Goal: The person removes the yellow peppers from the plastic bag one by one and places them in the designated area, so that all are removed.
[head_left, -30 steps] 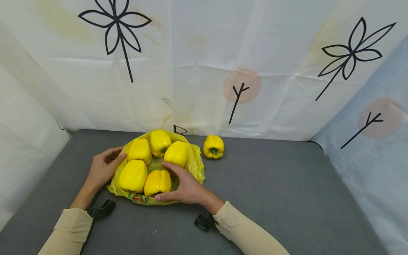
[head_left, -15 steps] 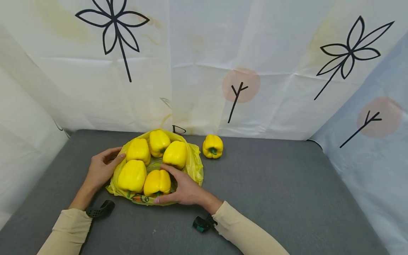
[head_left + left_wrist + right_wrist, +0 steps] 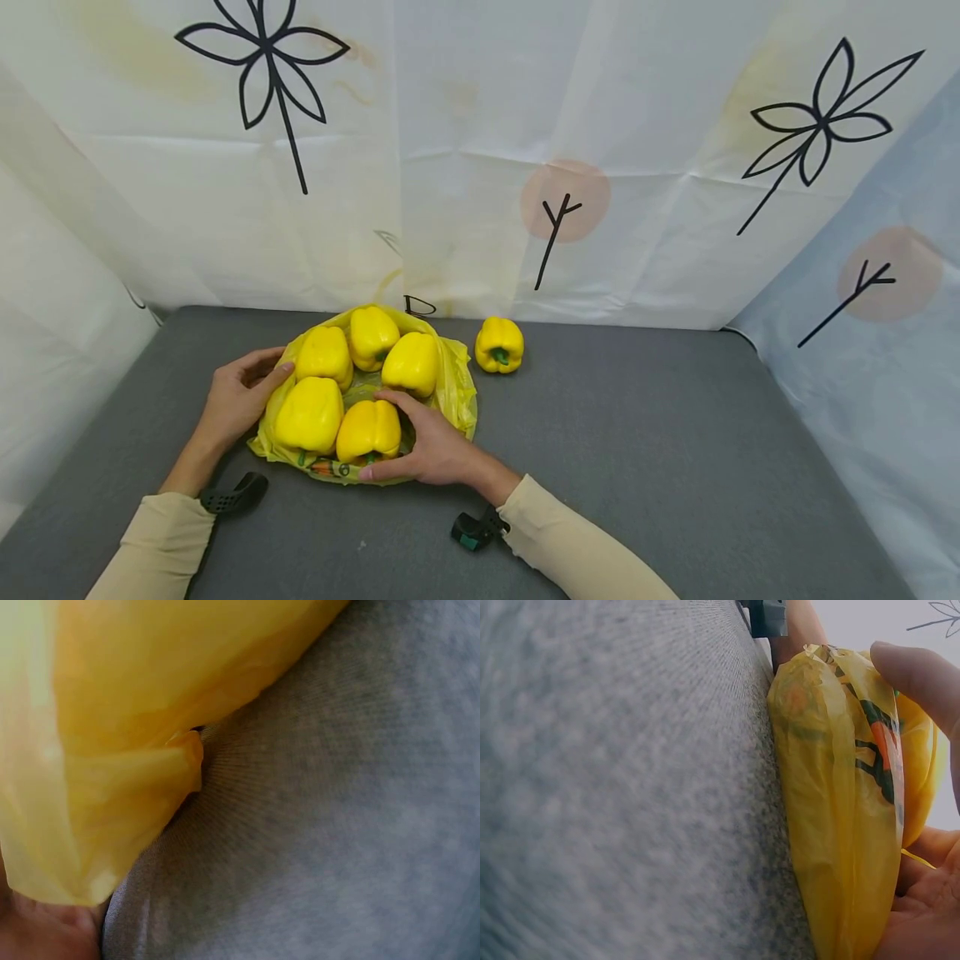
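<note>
A yellow plastic bag (image 3: 459, 383) lies spread on the grey table in the head view, its rim around several yellow bell peppers (image 3: 309, 415). At the bag's left edge, my left hand (image 3: 236, 404) holds the plastic between thumb and fingers; in the left wrist view the bag (image 3: 135, 810) hides most of that hand. My right hand (image 3: 438, 442) curves round the right side of the front yellow bell pepper (image 3: 369, 427), index finger by its top and thumb at the bag's near rim. Printed plastic partly covers this pepper (image 3: 921, 761) in the right wrist view.
A single yellow bell pepper (image 3: 499, 344) stands outside the bag, to its right near the table's back edge. Behind the grey table (image 3: 637, 433) hangs a white patterned curtain (image 3: 465, 108). Dark wrist devices (image 3: 236, 493) sit at both cuffs.
Both hands, the bag and the peppers keep their places. The head view has only shifted slightly.
</note>
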The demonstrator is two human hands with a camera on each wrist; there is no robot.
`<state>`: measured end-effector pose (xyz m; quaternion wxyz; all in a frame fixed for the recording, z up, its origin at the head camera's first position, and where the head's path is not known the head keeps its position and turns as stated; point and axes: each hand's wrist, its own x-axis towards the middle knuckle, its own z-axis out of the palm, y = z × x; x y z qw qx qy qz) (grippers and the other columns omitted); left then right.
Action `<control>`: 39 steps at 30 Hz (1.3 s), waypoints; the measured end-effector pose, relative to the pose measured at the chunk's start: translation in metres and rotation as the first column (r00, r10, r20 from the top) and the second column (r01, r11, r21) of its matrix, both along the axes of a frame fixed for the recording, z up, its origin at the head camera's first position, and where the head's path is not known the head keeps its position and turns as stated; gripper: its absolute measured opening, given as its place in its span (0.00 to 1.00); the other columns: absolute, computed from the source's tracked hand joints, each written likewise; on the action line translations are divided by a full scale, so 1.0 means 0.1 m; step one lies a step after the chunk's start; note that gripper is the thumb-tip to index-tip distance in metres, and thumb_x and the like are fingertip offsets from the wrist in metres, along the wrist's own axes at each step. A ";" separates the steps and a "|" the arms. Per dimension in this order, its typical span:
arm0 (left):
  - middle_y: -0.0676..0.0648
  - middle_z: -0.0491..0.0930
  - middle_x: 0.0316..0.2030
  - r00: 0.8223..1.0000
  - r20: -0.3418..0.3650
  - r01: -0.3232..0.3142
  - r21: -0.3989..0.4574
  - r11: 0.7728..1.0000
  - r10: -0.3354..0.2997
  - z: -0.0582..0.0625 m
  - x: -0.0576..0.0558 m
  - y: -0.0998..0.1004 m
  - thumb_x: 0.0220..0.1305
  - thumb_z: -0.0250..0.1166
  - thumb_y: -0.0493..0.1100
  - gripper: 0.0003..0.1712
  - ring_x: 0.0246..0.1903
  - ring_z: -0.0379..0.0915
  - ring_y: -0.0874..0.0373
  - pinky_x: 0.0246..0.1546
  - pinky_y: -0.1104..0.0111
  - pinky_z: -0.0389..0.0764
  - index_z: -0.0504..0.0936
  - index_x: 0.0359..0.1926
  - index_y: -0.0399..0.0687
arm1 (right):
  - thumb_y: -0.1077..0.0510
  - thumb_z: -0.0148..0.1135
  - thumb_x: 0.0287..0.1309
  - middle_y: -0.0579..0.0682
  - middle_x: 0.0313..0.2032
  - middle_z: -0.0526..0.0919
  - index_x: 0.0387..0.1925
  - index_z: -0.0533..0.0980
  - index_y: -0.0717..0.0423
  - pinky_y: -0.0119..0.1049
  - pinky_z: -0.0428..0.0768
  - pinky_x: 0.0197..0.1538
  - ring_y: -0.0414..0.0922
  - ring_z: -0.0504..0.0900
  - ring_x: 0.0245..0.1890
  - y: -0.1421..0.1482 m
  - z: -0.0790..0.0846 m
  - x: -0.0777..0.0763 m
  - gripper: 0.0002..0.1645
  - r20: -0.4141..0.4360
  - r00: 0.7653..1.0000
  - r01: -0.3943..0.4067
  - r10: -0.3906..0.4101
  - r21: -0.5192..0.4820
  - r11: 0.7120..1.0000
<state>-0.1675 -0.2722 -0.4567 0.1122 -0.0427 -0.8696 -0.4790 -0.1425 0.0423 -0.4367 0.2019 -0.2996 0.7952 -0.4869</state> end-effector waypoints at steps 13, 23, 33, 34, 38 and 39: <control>0.45 0.79 0.49 1.000 0.005 0.004 0.000 1.000 -0.004 -0.02 -0.01 -0.02 0.75 0.62 0.46 0.26 0.41 0.73 0.79 0.39 0.85 0.75 0.76 0.66 0.34 | 0.47 0.78 0.55 0.40 0.69 0.67 0.75 0.62 0.48 0.35 0.70 0.66 0.35 0.70 0.62 0.00 -0.02 0.01 0.51 0.005 1.000 0.015 -0.014 -0.050 0.999; 0.44 0.80 0.49 1.000 0.006 0.002 0.002 1.000 -0.002 0.00 0.01 0.00 0.75 0.62 0.48 0.27 0.41 0.73 0.78 0.39 0.85 0.76 0.76 0.65 0.34 | 0.47 0.76 0.56 0.39 0.67 0.68 0.74 0.63 0.47 0.35 0.71 0.65 0.34 0.71 0.61 0.01 -0.02 0.01 0.49 0.028 1.000 0.015 -0.014 -0.065 0.998; 0.55 0.79 0.45 1.000 0.003 0.004 0.005 1.000 -0.004 -0.03 0.00 -0.03 0.75 0.62 0.46 0.26 0.40 0.74 0.78 0.38 0.85 0.76 0.76 0.66 0.33 | 0.47 0.73 0.60 0.40 0.67 0.69 0.73 0.64 0.45 0.35 0.70 0.65 0.35 0.70 0.62 0.00 -0.04 0.00 0.43 0.024 0.999 0.030 -0.028 -0.072 0.997; 0.55 0.78 0.45 1.000 0.005 0.002 0.005 1.000 -0.002 -0.03 -0.01 -0.03 0.75 0.62 0.46 0.26 0.40 0.74 0.78 0.38 0.85 0.76 0.76 0.66 0.34 | 0.47 0.73 0.60 0.40 0.67 0.69 0.73 0.64 0.45 0.35 0.70 0.65 0.35 0.70 0.62 0.00 -0.05 0.00 0.43 0.024 0.999 0.032 -0.031 -0.079 0.996; 0.49 0.80 0.47 1.000 0.008 0.000 -0.004 1.000 0.000 -0.02 0.00 -0.02 0.75 0.62 0.46 0.26 0.40 0.73 0.78 0.38 0.85 0.76 0.76 0.66 0.34 | 0.49 0.75 0.58 0.40 0.66 0.70 0.72 0.66 0.48 0.35 0.70 0.65 0.35 0.70 0.62 0.01 -0.05 0.00 0.43 0.020 0.999 0.043 -0.041 -0.109 0.993; 0.46 0.80 0.48 1.000 0.007 0.000 -0.004 1.000 0.000 -0.01 0.00 -0.01 0.75 0.62 0.46 0.26 0.40 0.73 0.78 0.38 0.85 0.76 0.76 0.66 0.34 | 0.50 0.75 0.58 0.40 0.66 0.70 0.72 0.66 0.48 0.35 0.71 0.65 0.35 0.71 0.61 0.01 -0.04 0.00 0.44 0.020 0.999 0.045 -0.043 -0.120 0.992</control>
